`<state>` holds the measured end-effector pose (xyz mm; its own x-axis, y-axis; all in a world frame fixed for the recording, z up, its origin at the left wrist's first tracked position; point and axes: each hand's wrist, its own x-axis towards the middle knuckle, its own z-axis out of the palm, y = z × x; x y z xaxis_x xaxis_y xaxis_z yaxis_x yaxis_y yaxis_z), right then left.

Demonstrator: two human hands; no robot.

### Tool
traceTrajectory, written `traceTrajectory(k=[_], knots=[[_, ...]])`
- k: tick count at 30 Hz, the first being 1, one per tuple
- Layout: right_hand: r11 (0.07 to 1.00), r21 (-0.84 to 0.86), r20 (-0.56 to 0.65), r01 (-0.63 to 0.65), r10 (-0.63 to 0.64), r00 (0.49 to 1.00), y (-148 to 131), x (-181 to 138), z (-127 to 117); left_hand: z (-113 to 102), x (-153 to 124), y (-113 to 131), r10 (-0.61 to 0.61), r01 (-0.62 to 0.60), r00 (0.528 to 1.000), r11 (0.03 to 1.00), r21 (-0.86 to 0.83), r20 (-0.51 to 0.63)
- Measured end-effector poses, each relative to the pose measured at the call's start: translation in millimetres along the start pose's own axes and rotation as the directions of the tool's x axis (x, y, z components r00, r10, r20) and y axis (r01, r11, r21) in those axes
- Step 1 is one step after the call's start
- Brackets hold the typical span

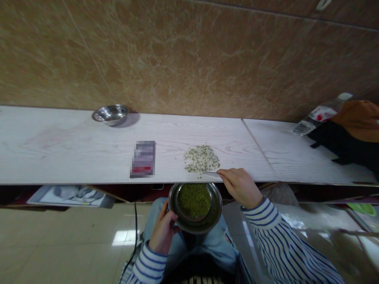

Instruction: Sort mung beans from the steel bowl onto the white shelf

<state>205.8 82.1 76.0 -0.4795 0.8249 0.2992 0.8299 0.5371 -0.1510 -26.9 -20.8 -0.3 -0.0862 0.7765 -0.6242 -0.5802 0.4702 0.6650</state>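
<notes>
My left hand [165,228] grips the rim of a steel bowl [216,211], thumb over the edge, and holds it above my lap just below the table edge. Small green beans [194,199], which look like mung beans, cover its bottom. My right hand [241,185] is closed on a thin metal utensil [211,172]; its exact kind is hard to make out. The utensil's tip is at the near edge of a spread of white grains mixed with green beans [203,158] on the table. A few loose beans lie close to the table edge.
A second steel bowl [111,115] stands at the back left by the wall. A pixelated flat rectangular object [143,159] lies left of the grains. At the right are a plastic bottle [321,114] and a brown and black bag-like item [355,130]. Shelves run under the white table [65,157].
</notes>
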Motion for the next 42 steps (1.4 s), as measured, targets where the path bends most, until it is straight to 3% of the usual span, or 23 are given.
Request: traceTrajectory(k=[22, 33, 42], knots=[[0.999, 0.026, 0.021, 0.026, -0.027, 0.999, -7.7, 3.6, 2.4, -2.6, -3.8, 4.5, 0.027, -0.026, 1.0, 1.0, -0.013, 0.014], [0.998, 0.035, 0.041, 0.059, -0.061, 0.997, -21.7, 5.8, 4.1, 5.8, -6.5, 3.9, 0.019, -0.02, 1.0, 1.0, 0.018, 0.02], [0.994, 0.03, -0.014, 0.103, -0.102, 0.995, -32.0, -4.3, 1.5, 4.0, -5.6, 2.2, 0.018, -0.019, 0.999, 1.0, 0.017, 0.038]])
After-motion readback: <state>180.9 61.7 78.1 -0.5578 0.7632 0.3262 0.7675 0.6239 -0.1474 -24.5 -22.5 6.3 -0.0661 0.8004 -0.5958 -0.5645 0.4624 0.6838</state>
